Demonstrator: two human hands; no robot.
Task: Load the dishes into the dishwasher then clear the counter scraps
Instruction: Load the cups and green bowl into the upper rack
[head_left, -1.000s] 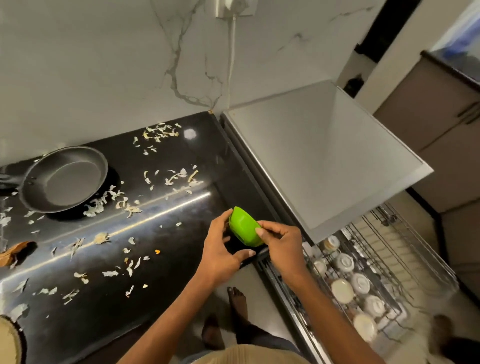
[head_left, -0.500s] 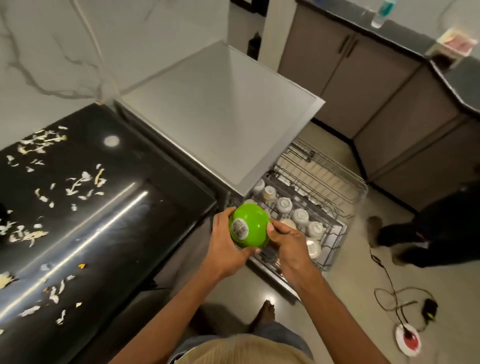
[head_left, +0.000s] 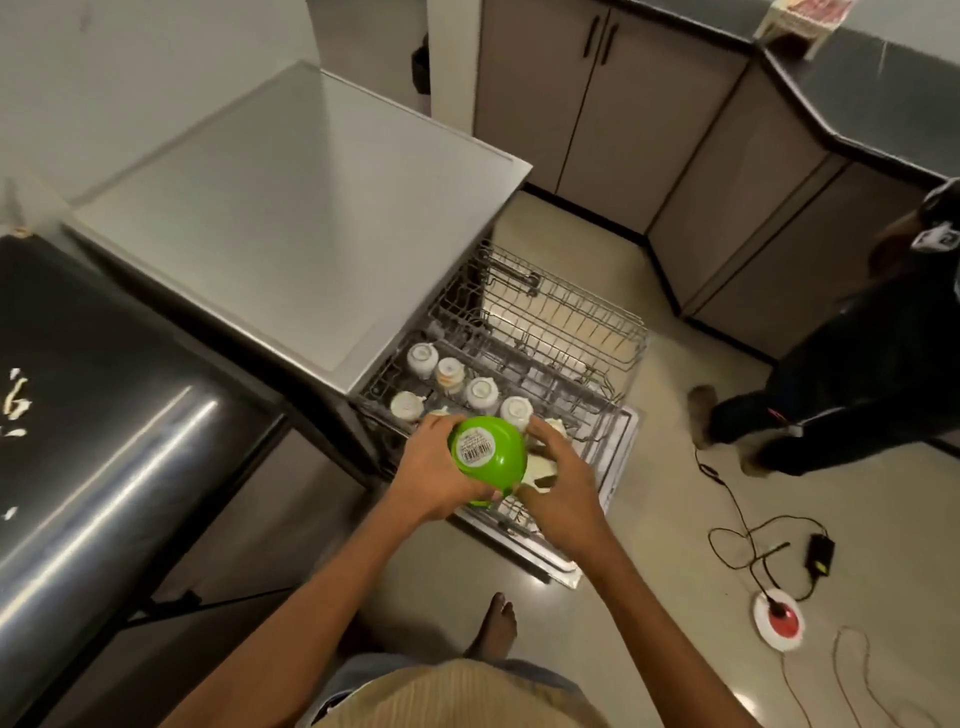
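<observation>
A green bowl (head_left: 488, 457) is turned bottom-up, its barcode sticker facing me, above the pulled-out dishwasher rack (head_left: 571, 343). My left hand (head_left: 431, 467) grips its left side and my right hand (head_left: 558, 483) holds its right edge; a pale dish shows just under the right hand. Several white cups (head_left: 480, 392) stand upside down in the rack's near rows. The far half of the rack holds only bare wire tines. A few scraps (head_left: 15, 397) lie on the black counter (head_left: 104, 415) at the far left.
The steel dishwasher top (head_left: 291, 208) juts out above the rack. Another person (head_left: 857, 374) in dark clothes stands on the floor at right. Cables and a red-and-white disc (head_left: 777, 619) lie on the floor near right. Grey cabinets (head_left: 623, 104) line the back.
Both hands carried the green bowl from the counter edge rightward over the rack and turned it bottom-up. My view swung right, away from the scraps and the pan.
</observation>
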